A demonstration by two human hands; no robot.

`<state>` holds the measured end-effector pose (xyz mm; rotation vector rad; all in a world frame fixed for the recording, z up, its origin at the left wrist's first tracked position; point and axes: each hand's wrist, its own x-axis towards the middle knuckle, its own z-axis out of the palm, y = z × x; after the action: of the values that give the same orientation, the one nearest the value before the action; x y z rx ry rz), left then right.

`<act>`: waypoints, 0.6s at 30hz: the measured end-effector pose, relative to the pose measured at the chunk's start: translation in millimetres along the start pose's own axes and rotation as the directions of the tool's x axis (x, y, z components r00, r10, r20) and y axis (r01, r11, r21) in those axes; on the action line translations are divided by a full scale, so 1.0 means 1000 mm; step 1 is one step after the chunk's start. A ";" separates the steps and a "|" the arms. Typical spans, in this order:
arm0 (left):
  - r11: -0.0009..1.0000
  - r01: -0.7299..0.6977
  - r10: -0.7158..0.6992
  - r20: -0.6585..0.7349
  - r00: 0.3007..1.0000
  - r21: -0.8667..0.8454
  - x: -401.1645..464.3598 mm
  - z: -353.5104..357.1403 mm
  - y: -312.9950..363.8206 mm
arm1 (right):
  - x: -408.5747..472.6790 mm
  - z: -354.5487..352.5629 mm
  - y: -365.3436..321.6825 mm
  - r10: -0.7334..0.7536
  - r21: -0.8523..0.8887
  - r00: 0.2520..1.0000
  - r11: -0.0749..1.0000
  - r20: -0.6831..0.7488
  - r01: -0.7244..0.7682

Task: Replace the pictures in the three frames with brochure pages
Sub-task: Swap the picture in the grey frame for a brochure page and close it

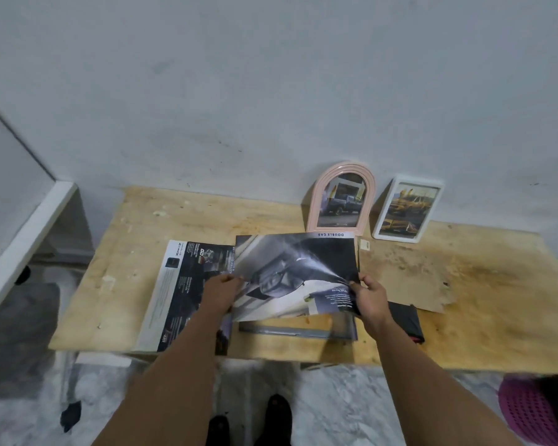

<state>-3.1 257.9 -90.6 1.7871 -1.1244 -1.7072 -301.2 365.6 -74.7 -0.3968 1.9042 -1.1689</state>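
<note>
A glossy brochure page [295, 272] showing a car headlight is lifted over the table's front middle. My left hand [221, 292] pinches its left edge and my right hand [369, 296] pinches its right edge. Under the page lies a grey rectangular frame [290, 331], partly hidden by it. An open brochure [181, 291] lies flat to the left. Against the wall stand a pink arched frame [340, 196] with a truck picture and a white rectangular frame [406, 209] with a yellow-car picture.
The plywood table [480, 300] carries a brown cardboard sheet [406, 278], a small tag [364, 245] and a black folded object [406, 320] by my right wrist. A white ledge [23, 239] stands to the left, and a purple basket [529, 410] is on the floor at lower right.
</note>
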 end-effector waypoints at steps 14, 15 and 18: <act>0.950 -0.042 -0.067 -0.335 0.940 -0.308 -0.026 -0.208 -0.019 | -0.070 0.188 -0.074 0.002 -0.099 0.916 0.994 0.401 0.042; 0.946 -0.041 -0.076 -0.344 0.936 -0.322 -0.028 -0.216 -0.022 | -0.072 0.201 -0.076 -0.010 -0.113 0.917 0.992 0.399 0.060; 0.928 -0.030 -0.111 -0.352 0.929 -0.371 -0.030 -0.235 -0.033 | -0.070 0.236 -0.079 -0.036 -0.147 0.922 0.984 0.386 0.100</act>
<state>233.5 247.3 -61.1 1.7903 -0.5630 -1.4066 -85.3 232.9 -22.2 -0.7323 1.6549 -0.9009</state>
